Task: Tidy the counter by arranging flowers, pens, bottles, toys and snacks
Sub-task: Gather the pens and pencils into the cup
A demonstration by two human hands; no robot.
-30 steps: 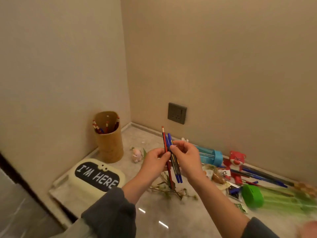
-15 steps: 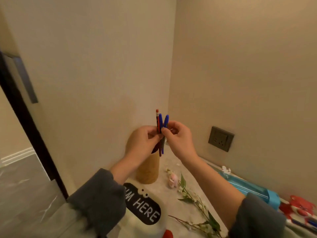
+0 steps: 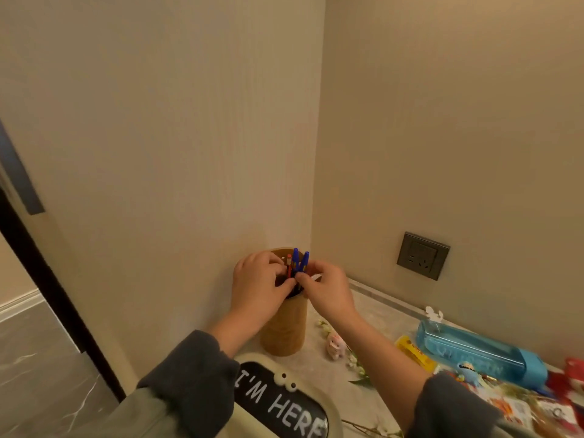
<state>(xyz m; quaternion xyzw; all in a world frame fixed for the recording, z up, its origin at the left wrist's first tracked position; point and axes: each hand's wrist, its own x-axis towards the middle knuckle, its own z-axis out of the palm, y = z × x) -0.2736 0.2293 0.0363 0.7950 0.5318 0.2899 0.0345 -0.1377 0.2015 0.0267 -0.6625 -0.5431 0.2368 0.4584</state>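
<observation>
Both hands are at the mouth of the pen holder (image 3: 284,330), in the corner where the two walls meet.
- left hand (image 3: 256,286): fingers curled, pinching the pens (image 3: 295,262) from the left side.
- right hand (image 3: 328,292): thumb and forefinger pinching the same bundle from the right.
- pens: two blue-capped ones plus a red pencil with an eraser tip. They stand upright with their lower ends inside the holder and their tops above the rim. Can't tell whether they reach the bottom.
- holder: brown cylinder, upright on the worktop (image 3: 376,317), just beside the left wall.

Rest of the worktop:
- cream box (image 3: 335,415) with a black "I'M HERE" panel, at the bottom of frame near the holder's base, between the two grey sleeves.
- small pink toy (image 3: 335,346) to the right of the holder.
- flower stem (image 3: 355,363) with white blossoms and green leaves, lying just beside the pink toy and running under the right forearm.
- blue bottle (image 3: 474,355), translucent, on its side along the back wall with its cap end to the right.
- yellow snack packet (image 3: 414,352), touching the bottle's left end.
- small white toy (image 3: 434,314) near the wall behind the bottle.
- blue toy figure (image 3: 471,373) in front of the bottle.
- red toy (image 3: 573,368), cut off by the right edge.
- more snack packets (image 3: 518,409) at bottom right, blurred.
- dark wall socket (image 3: 422,256) on the back wall, above the worktop.
</observation>
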